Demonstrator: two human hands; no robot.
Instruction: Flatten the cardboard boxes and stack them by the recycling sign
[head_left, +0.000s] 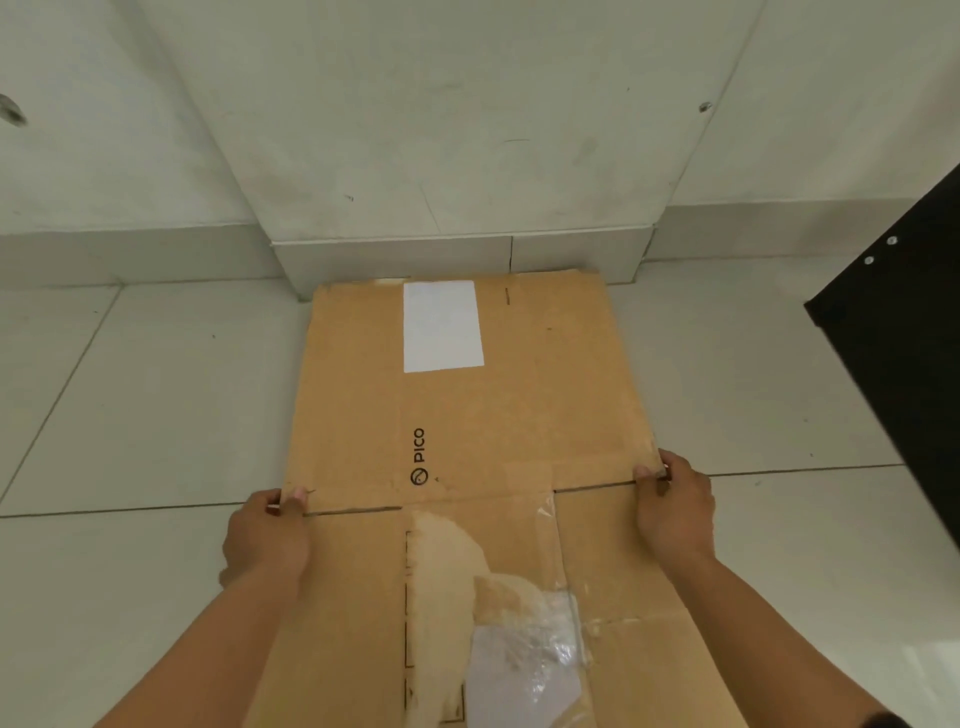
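Flattened brown cardboard box (467, 395) lies on pale floor tiles (156, 405) — left hand (267, 535) and right hand (675, 506) pinch its near corners, fingers curled.

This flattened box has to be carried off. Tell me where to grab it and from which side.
Grip the flattened box at its two side edges by the flap fold, about where the left hand and right hand pinch it now. It lies flat on the floor, far edge near the wall, so come from the near side.
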